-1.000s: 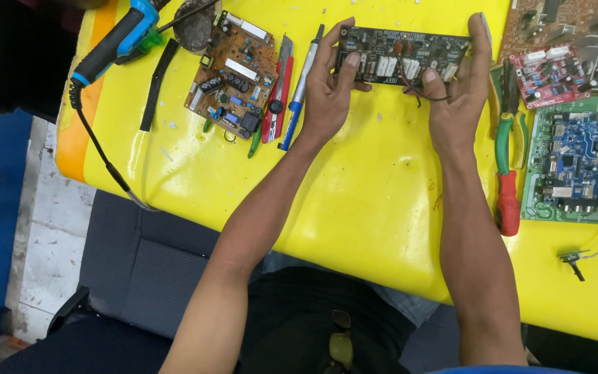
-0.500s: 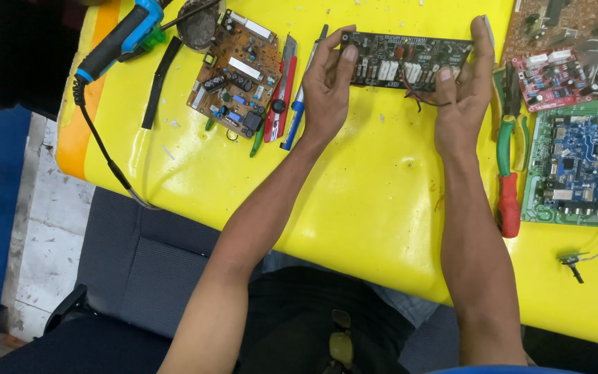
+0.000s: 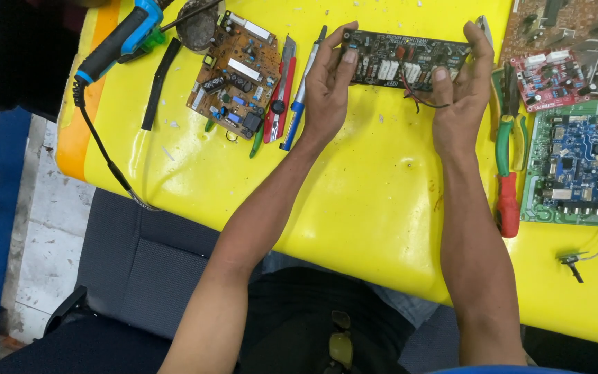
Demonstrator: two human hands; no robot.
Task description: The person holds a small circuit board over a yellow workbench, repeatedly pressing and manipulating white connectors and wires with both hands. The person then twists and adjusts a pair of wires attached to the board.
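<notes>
Yellow tabletop (image 3: 354, 208) is filling most of the head view, and above its far middle the person is holding up a long, dark circuit board (image 3: 403, 64) by its two short ends. The left hand (image 3: 327, 90) is gripping the board's left end, thumb pressing on the face and fingers curling round the far edge; the right hand (image 3: 459, 93) is clamping the right end the same way, its thumb lying on the components. Thin red and dark wires (image 3: 420, 100) are dangling from the board's near edge between the two hands.

Left of the left hand, a blue-and-white pen-shaped tool (image 3: 302, 90) and a red utility knife (image 3: 282, 90) are lying side by side on the table, just beside a brown circuit board (image 3: 237, 76). Farther left, a blue-and-black soldering iron (image 3: 115, 41) is resting near the table's corner, its black cord (image 3: 98, 145) trailing over the edge.

Right of the right hand, pliers with green and red handles (image 3: 506, 159) are lying lengthwise, and beyond them a green-edged blue circuit board (image 3: 579, 166) is sitting flat, with a small red board (image 3: 548, 76) above it
</notes>
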